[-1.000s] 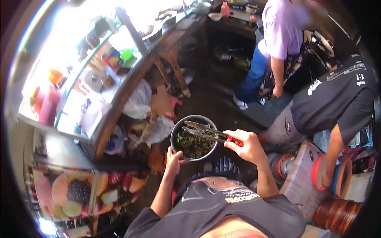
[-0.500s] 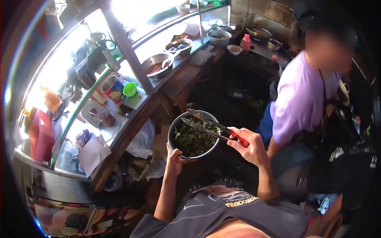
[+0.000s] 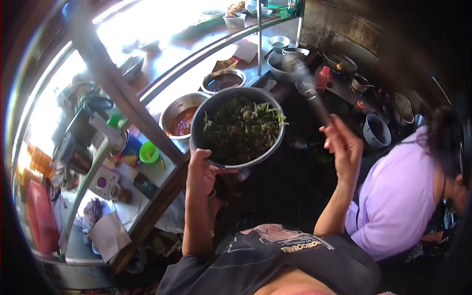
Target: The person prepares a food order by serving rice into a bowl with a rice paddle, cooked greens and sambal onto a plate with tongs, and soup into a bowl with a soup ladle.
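Observation:
My left hand grips the lower left rim of a metal bowl, thumb over the edge and fingers beneath. Dark leafy greens fill much of the bowl, some sprigs reaching the right rim. My right hand is raised to the right of the bowl, closed around a pair of tongs smeared by motion. The tongs point up and away, their blurred tips overlapping a grey bowl on the counter in this view.
Behind my bowl, a pot of red sauce and a pot of dark liquid stand on the counter beside a framed glass display case. A person in a lilac shirt is close on my right. Pans stand at the back right.
The bowl has risen and moved forward, nearer the counter pots. The tongs have left the bowl and swung up to the right. The person in lilac has moved lower and turned away.

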Tool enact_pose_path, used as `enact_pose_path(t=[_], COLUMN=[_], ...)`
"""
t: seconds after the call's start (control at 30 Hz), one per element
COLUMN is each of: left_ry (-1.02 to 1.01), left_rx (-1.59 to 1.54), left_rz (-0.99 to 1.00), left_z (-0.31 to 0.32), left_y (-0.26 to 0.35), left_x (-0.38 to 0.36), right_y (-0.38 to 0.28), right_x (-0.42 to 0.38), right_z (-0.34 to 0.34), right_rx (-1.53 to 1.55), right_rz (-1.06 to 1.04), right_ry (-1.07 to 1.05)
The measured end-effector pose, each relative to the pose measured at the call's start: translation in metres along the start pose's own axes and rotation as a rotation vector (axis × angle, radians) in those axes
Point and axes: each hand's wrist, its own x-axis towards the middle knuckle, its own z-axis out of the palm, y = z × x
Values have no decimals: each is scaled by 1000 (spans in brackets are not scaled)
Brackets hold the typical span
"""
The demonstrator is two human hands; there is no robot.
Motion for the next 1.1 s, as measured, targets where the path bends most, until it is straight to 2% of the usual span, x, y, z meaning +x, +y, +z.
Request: enact_pose_path(t=[0.07,0.13,0.2,0.23,0.27,0.33,0.43,0.5,0.6,0.63,0.67,0.73,0.8,0.83,0.9,0.93,0.97,1.0,1.03,1.1], left_ry=[-16,-2,25,46,-51,-46,42,129,132,117,223,191,242,274,282,287,282,269,277,274], left_rx=[34,93,129,146,54,26,105,135,114,97,142,200,621,948,939,935,588,243,240,261], left_rz=[52,117,158,182,163,255,346,380,415,420,457,504,733,832,772,742,610,473,422,451], left_z=[13,27,40,47,57,62,56,57,76,85,95,99,95,85,83,85,104,116,113,118], left_y=[24,50,78,90,100,114,135,147,162,166,169,181,182,184,194,200,207,214,222,221], left_x=[41,75,106,119,132,161,201,222,255,267,280,308,338,356,382,395,410,426,444,473], right_y=[14,29,41,54,68,90,115,137,147,154,160,171,173,161,178,172,165,171,175,184], right_x=[48,103,161,194,229,302,415,492,590,623,651,705,744,745,797,795,791,804,815,827], right_z=[-3,-10,-10,-11,-12,-7,21,51,107,126,145,185,230,250,274,304,333,349,363,387], right_rx=[-114,-360,-480,-497,-506,-652,-800,-759,-763,-751,-762,-759,-814,-831,-682,-787,-892,-859,-827,-881], right_rz=[-58,-180,-237,-250,-273,-290,-445,-548,-507,-548,-598,-622,-761,-712,-875,-877,-883,-850,-815,-955], right_ry=[182,298,386,406,422,396,270,247,117,42,24,-138,-261,-362,-668,-682,-697,-730,-761,-796])
